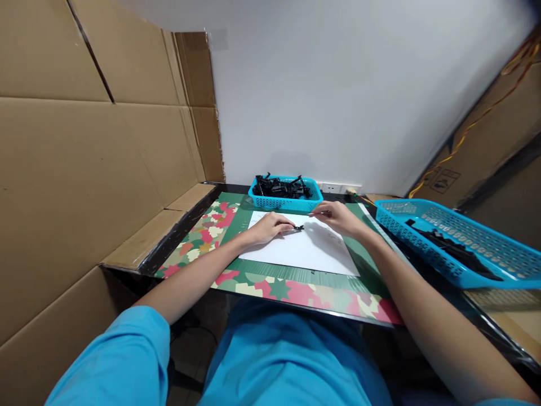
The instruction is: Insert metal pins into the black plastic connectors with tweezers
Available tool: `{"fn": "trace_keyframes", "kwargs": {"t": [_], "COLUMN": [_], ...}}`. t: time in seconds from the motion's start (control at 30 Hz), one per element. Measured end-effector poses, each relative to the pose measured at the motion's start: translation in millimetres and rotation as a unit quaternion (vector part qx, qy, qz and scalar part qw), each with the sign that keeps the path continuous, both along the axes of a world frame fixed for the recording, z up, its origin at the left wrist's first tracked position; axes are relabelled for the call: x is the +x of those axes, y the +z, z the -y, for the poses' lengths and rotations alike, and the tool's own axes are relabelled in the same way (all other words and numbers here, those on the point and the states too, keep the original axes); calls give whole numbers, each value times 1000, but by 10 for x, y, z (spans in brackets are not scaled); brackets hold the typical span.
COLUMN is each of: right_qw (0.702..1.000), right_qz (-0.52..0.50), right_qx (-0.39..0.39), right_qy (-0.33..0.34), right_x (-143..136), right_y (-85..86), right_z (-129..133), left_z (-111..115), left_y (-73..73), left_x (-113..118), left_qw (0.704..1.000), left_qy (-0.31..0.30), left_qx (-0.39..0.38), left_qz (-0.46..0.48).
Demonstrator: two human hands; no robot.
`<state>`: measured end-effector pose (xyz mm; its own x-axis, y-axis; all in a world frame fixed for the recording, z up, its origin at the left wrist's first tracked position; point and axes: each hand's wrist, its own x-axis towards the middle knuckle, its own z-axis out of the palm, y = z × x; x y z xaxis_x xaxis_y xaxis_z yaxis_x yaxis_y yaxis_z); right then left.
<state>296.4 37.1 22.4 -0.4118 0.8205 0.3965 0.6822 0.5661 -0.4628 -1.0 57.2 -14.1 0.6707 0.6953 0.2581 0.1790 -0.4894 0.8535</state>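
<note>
My left hand (271,226) rests on a white sheet (300,251), its fingers closed on a small black plastic part (299,228) that pokes out past the fingertips. A little beyond and to the right, my right hand (338,216) hovers over the sheet's far side with its fingers pinched together. A thin, dark, slender tool (315,213) shows at those fingertips; its kind is too small to make out. The tool and the black part are apart.
Behind the sheet stands a blue basket (285,203) heaped with black plastic parts (281,186). A larger blue basket (486,231) on the right holds long black pieces (454,248). The patterned green mat (270,287) lies under the sheet. Cardboard (84,169) walls the left side.
</note>
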Motion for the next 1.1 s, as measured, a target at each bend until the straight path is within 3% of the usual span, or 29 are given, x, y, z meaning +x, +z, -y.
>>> {"fn": "trace_keyframes", "kwargs": {"t": [0.13, 0.23, 0.33, 0.43, 0.57, 0.77, 1.1], "right_qw": [993, 985, 973, 955, 940, 947, 968], "right_qz": [7, -53, -174, -283, -304, -284, -232], "right_qx": [112, 141, 94, -36, -147, -139, -90], "right_qy": [-41, -83, -118, -84, -46, -53, -39], "right_x": [38, 22, -57, -193, -338, -324, -326], "right_y": [1, 38, 42, -27, -179, -325, -331], "right_z": [23, 72, 112, 116, 87, 52, 70], "left_z": [41, 44, 44, 42, 30, -1, 12], "left_y": [32, 40, 46, 52, 42, -8, 13], "left_x": [1, -4, -8, -15, -28, -24, -25], "left_qw": [1000, 998, 996, 994, 994, 997, 999], "left_qy": [-5, -9, -13, -15, -15, -16, -17], "left_qx": [26, 55, 83, 99, 99, 72, 44], "left_qz": [-11, -17, -24, -37, -48, -38, -20]}}
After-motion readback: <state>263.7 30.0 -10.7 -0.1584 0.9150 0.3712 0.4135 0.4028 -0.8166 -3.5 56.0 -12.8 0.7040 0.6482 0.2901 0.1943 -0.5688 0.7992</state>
